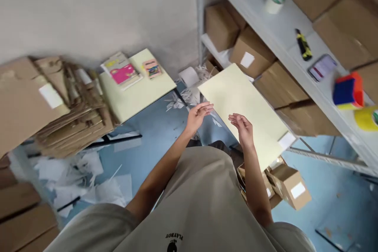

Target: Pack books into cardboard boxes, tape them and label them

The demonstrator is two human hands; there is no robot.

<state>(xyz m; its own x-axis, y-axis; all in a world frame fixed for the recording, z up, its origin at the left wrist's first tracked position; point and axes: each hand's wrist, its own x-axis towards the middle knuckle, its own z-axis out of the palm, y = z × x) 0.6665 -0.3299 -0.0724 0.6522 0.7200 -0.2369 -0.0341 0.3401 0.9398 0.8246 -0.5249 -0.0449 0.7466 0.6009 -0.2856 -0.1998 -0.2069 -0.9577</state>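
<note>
My left hand (198,117) is raised in front of my body, with its fingers stretched out and nothing in it. It is beside the near left edge of a pale yellow table (245,94). My right hand (242,128) is over that table's front edge, its fingers loosely extended and also holding nothing. The two hands face each other with a gap between them. A white label or slip (286,140) lies at the table's right corner.
A second pale table (138,100) on the left bears books (122,71) and a small booklet (152,68). Flattened cardboard (73,126) is stacked beside it. The right shelf (260,4) holds tape, a cutter (303,44) and a phone (321,67). Cartons (292,185) and scrap paper (109,189) lie low down.
</note>
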